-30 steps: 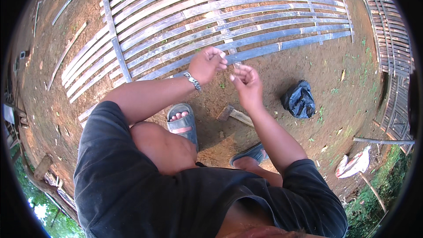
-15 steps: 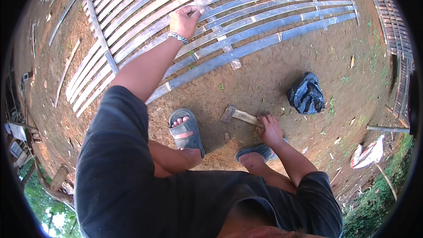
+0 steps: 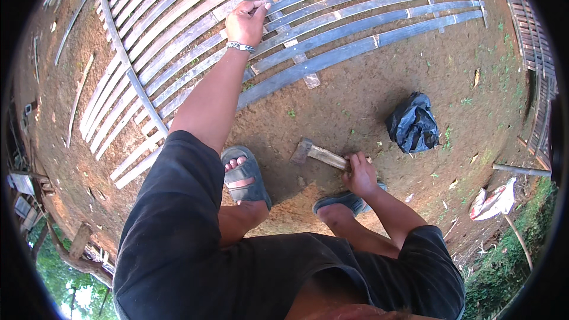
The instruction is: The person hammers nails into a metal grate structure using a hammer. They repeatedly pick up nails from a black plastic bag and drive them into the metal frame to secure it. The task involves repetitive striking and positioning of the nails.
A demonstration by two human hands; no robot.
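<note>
Right hand [image 3: 360,173] grips hammer [image 3: 317,154] — left hand [image 3: 246,22] on bamboo panel [image 3: 332,47].

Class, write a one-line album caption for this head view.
Left hand pinches something small on the bamboo slat panel; right hand grips the hammer.

Soft, even daylight is illuminating the scene; no hard sun patches are appearing on the dirt ground [image 3: 367,89]. Shadows are staying faint and diffuse, with a darker patch lying under the person's legs near the sandals [image 3: 246,175]. The fisheye lens is bending straight lines: the bamboo slats [image 3: 332,41] are curving strongly toward the rim. A black circular border is surrounding the picture and cutting off the corners. Overexposure is occurring at the lower left, where bright foliage [image 3: 56,272] is washing out to near white. Focus is holding sharp at the centre; detail is softening and smearing toward the rim. The black shirt [image 3: 178,249] is rendering dark with little texture.
</note>
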